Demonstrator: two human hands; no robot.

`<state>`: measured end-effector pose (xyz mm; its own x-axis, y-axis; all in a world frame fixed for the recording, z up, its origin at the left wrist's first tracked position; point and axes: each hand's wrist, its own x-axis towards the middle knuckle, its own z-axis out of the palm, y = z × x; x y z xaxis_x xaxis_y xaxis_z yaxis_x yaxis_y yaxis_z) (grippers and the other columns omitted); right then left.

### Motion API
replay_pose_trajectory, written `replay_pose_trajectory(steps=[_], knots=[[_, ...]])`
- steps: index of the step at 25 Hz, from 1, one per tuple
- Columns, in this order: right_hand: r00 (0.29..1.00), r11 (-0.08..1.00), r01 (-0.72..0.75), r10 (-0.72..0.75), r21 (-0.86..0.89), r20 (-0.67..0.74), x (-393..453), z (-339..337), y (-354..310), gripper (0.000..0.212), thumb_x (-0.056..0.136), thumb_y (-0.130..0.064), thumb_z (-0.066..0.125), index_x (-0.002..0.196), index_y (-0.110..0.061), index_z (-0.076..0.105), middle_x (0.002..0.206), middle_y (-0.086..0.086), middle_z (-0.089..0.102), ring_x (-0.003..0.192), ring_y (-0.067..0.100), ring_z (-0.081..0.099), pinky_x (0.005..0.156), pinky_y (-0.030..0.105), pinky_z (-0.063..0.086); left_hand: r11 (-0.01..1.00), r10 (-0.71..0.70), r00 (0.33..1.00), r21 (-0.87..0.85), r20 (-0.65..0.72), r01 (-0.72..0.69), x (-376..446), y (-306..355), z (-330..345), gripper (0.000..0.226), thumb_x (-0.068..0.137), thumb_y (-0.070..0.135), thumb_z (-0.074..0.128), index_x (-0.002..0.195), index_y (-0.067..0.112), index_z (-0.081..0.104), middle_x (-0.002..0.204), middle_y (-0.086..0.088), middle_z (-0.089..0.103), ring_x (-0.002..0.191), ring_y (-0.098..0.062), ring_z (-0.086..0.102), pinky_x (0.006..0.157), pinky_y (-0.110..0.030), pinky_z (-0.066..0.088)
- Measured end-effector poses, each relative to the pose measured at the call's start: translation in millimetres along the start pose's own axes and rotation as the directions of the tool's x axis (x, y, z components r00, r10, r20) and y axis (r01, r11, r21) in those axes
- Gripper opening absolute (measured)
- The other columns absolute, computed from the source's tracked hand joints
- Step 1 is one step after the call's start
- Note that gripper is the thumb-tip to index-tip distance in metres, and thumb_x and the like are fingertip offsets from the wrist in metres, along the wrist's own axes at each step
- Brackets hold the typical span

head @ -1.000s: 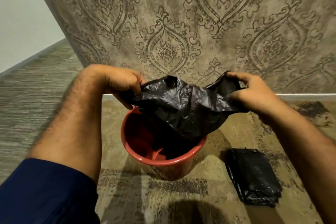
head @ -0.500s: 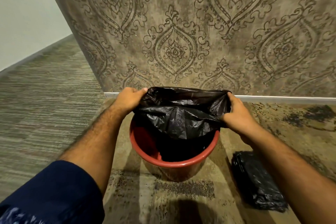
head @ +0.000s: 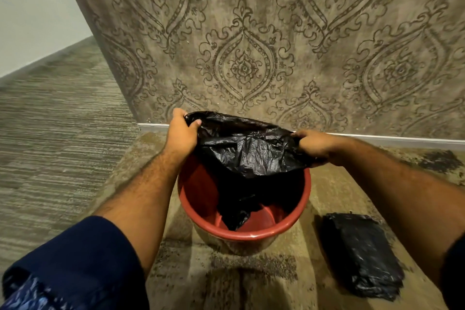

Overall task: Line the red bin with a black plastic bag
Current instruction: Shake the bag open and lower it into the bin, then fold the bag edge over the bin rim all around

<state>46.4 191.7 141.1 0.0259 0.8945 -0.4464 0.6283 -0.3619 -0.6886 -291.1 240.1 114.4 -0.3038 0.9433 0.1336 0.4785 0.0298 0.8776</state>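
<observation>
black plastic bag (head: 247, 152) stretched left-right over red bin (head: 241, 234), tail hanging inside | left hand (head: 181, 133), right hand (head: 315, 146) fingers clamped on bag mouth | folded bag stack (head: 362, 254) right of bin

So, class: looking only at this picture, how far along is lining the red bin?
Done: the crumpled black plastic bag is open, its bottom hanging inside the round red plastic bin. In hand: the left hand and right hand grip the bag's mouth, stretched above the far rim. Left: folding that mouth over the rim, whose near side is bare.
</observation>
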Motion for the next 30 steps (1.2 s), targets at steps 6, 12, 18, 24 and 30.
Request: replay_pose_trajectory(steps=[6, 12, 18, 24, 30], knots=[[0.989, 0.989, -0.145, 0.145, 0.017, -0.023, 20.3, 9.2, -14.4, 0.016, 0.095, -0.015, 0.050, 0.086, -0.021, 0.061, 0.065, -0.007, 0.062, 0.062, 0.010, 0.056, 0.049, 0.019, 0.047, 0.976, -0.217, 0.975, 0.005, -0.051, 0.218, 16.8, -14.7, 2.9, 0.030, 0.089, -0.004, 0.069, 0.093, 0.016, 0.046, 0.099, -0.015, 0.058, 0.094, -0.028, 0.057, 0.093, -0.047, 0.056], [0.925, 0.972, -0.234, 0.222, 0.003, 0.309, -1.8, 3.9, -0.1, 0.010, 0.086, -0.016, 0.056, 0.076, -0.017, 0.056, 0.055, -0.003, 0.046, 0.048, 0.009, 0.046, 0.051, 0.019, 0.047, 0.955, -0.295, 0.921, 0.120, 0.255, 0.273, 4.5, -24.7, -15.8, 0.031, 0.090, -0.014, 0.040, 0.072, 0.001, 0.062, 0.074, -0.018, 0.053, 0.050, -0.021, 0.039, 0.052, -0.026, 0.025], [0.936, 0.976, 0.115, -0.168, 0.182, 0.308, -45.4, -21.0, 38.6, 0.104, 0.065, -0.007, 0.084, 0.156, -0.042, 0.047, 0.144, -0.010, 0.065, 0.103, 0.022, 0.072, 0.084, 0.038, 0.062, 0.945, -0.325, 0.814, 0.134, 0.480, 0.298, -38.8, -19.4, -76.1, 0.028, 0.082, 0.049, 0.080, 0.090, 0.022, 0.079, 0.080, 0.005, 0.072, 0.069, -0.007, 0.060, 0.061, -0.028, 0.036], [0.848, 0.823, 0.520, -0.530, -0.229, 0.021, -85.2, -0.8, 69.3, 0.122, 0.069, -0.026, 0.101, 0.167, -0.035, 0.029, 0.154, -0.016, 0.034, 0.115, 0.004, 0.058, 0.085, 0.012, 0.056, 0.974, -0.228, 0.828, 0.108, 0.512, 0.201, -103.5, -21.8, -91.6, 0.064, 0.081, 0.024, 0.091, 0.138, 0.031, 0.064, 0.140, 0.005, 0.070, 0.104, -0.005, 0.072, 0.077, -0.026, 0.060], [0.533, 0.370, 0.740, -0.832, -0.561, 0.155, -117.3, 26.8, 95.1, 0.054, 0.086, -0.034, 0.087, 0.138, -0.032, 0.070, 0.158, -0.003, 0.052, 0.139, 0.018, 0.052, 0.109, 0.049, 0.052, 0.574, 0.593, 0.615, 0.263, 0.520, -0.776, -143.6, -42.0, -99.9, 0.042, 0.095, 0.006, 0.067, 0.131, 0.025, 0.075, 0.149, 0.003, 0.064, 0.142, -0.020, 0.055, 0.121, -0.056, 0.040]])
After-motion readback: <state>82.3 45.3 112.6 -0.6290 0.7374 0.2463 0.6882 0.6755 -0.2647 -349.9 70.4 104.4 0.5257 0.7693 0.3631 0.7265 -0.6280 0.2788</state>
